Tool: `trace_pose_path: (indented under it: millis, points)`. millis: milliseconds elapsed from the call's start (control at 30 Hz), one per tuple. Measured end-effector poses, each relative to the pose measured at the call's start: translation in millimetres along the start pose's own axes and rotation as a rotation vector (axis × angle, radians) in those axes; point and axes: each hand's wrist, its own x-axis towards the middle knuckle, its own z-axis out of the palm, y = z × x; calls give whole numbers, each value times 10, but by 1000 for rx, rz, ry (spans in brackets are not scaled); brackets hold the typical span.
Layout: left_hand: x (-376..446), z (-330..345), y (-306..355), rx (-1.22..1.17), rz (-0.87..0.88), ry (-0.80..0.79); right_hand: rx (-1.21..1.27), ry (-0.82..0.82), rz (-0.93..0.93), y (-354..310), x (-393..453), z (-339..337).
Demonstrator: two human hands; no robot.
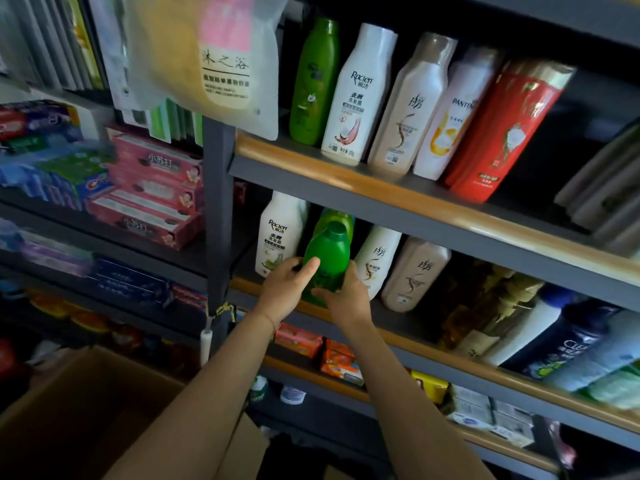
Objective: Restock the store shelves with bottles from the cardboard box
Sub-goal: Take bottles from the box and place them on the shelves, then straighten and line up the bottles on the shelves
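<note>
A green bottle stands at the front of the middle shelf, between a white Raclen bottle and a white bottle. My left hand grips its left side with the thumb across the front. My right hand holds its lower right side. A second green bottle stands right behind it. The cardboard box sits open at the lower left, its inside dark.
The upper shelf carries green, white, beige and red bottles. Dark and pale blue bottles lean at the right of the middle shelf. Toothpaste boxes fill the left rack. A plastic bag hangs at the top. Soap packs lie below.
</note>
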Motion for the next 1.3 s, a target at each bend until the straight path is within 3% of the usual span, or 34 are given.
trace_pose_path:
  millis: [367,467,567,767,933,1133,1300]
  points:
    - [60,133,63,52,-7,58,-60,14,-25,6,59,15]
    - [38,196,-18,157,59,248,-38,43,-45,111,-13,-96]
    - [-158,354,5,124,167,447,43,190,-82,274,-158,-302]
    - [-355,1038,163,-90,197,89,255,400,5,617,-307,-800]
    - [-288,1514,208,-92,132,-153,352,339,128,892,-203,-1045]
    - [-261,1920,338,-24,188,-81,420,222,232,1084,-9,-1128]
    - [-129,2084,463,-80,65,-34,469,160,225,1128,82,-1170]
